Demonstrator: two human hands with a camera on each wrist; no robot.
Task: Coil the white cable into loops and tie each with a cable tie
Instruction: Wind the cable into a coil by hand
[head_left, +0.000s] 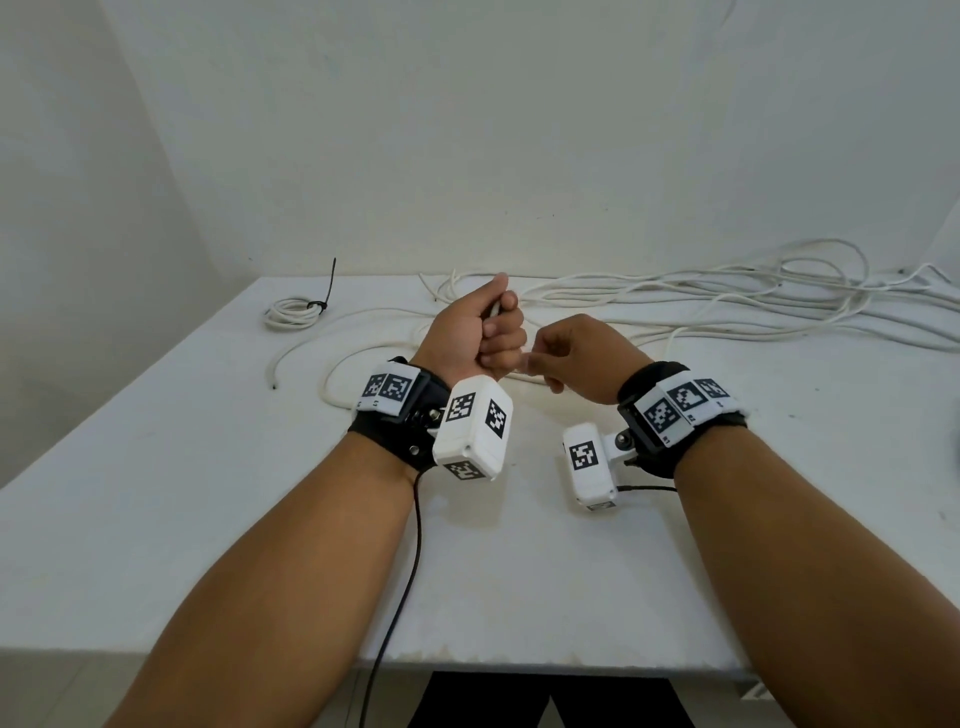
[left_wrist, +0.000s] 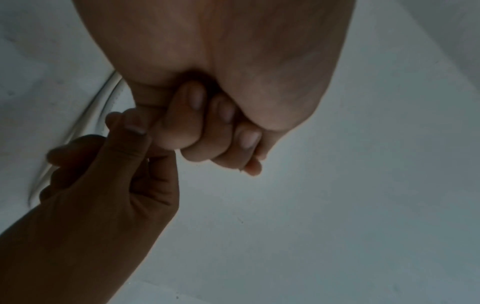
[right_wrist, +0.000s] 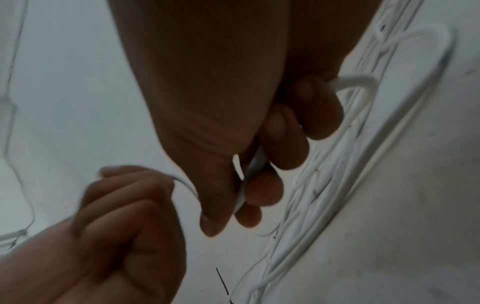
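Above the middle of the white table, my left hand is curled in a fist round a strand of the white cable. My right hand is just to its right and pinches the same cable close to the left knuckles. In the right wrist view the cable runs between the thumb and fingers of my right hand toward my left hand. The left wrist view shows my left hand as a fist, with my right hand touching it. What is inside the fist is hidden.
A small tied coil with a black cable tie lies at the table's far left. A long loose tangle of cable spreads over the back right. A black tie lies near it. Wall behind; table edge near me.
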